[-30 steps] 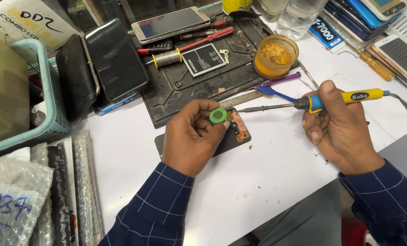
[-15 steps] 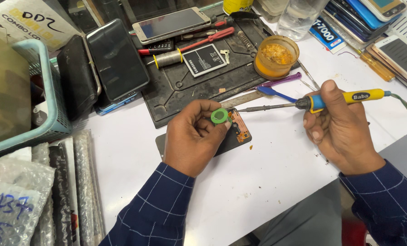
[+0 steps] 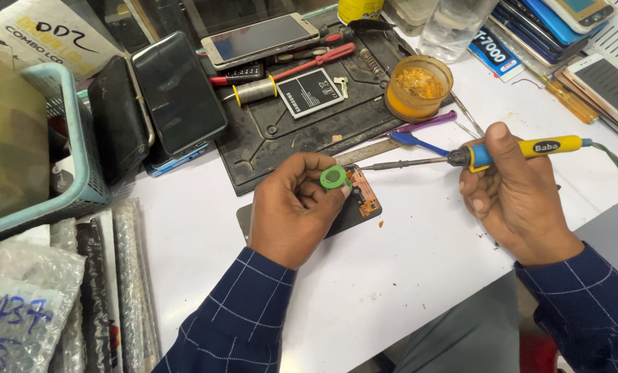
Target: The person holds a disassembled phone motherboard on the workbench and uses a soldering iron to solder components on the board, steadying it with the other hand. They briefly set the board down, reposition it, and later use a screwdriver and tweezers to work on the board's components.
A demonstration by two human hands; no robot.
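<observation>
Our left hand (image 3: pixel 291 207) pinches one green spool (image 3: pixel 334 177) — probably solder wire; right hand (image 3: pixel 519 200) grips one soldering iron (image 3: pixel 509 150), fingers closed.

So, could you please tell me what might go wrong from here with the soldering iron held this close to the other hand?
1. The soldering iron in the right hand points its tip toward the left hand, which holds a green spool; a slip might burn the fingers.
2. The small circuit board lies loose beneath, so it could shift.
3. The iron's cable trails off the table edge and could snag.
</observation>
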